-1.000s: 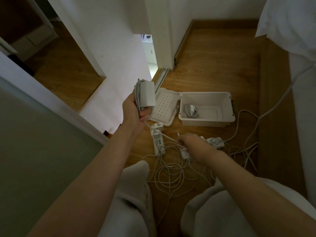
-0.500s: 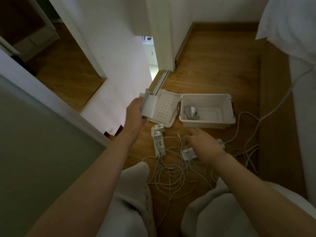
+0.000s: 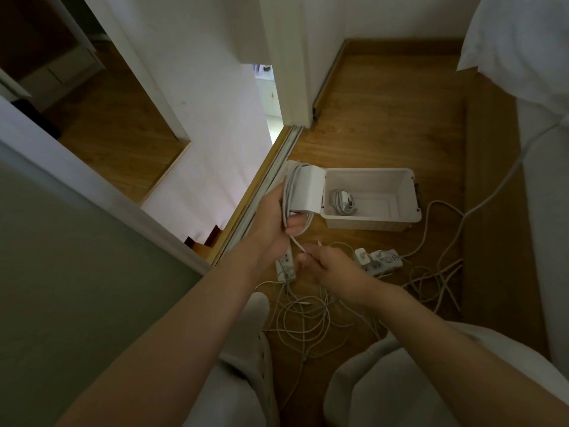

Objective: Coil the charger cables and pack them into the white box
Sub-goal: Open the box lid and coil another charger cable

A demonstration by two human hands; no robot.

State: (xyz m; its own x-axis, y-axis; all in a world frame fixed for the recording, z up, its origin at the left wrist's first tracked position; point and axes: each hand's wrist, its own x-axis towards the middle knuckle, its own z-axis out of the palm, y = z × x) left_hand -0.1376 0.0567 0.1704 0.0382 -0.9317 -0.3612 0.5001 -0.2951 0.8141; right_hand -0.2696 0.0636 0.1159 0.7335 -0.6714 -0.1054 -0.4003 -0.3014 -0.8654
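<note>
So, a white charger brick (image 3: 308, 189) is gripped in the left hand (image 3: 271, 223), with the cable (image 3: 288, 192) looped several times around the brick and the fingers. It's held up in front of the left end of the white box (image 3: 369, 221), which is sat on the wooden floor (image 3: 385, 118) with its top open. The loose tail of that cable is run down to the right hand (image 3: 334, 271), where it's pinched between thumb and fingertips just below the left hand. One coiled charger (image 3: 342, 201) is already laid inside the box, toward its left side. On the floor, a tangle of thin white cables (image 3: 308, 322) is spread out between the knees. A power strip (image 3: 284, 268) is partly hidden under the left hand, and a second power strip (image 3: 383, 261) with a plug in it is parked just right of the right hand. A thicker cord (image 3: 492, 192) is trailed from that area up toward the bed edge on the right.
</note>
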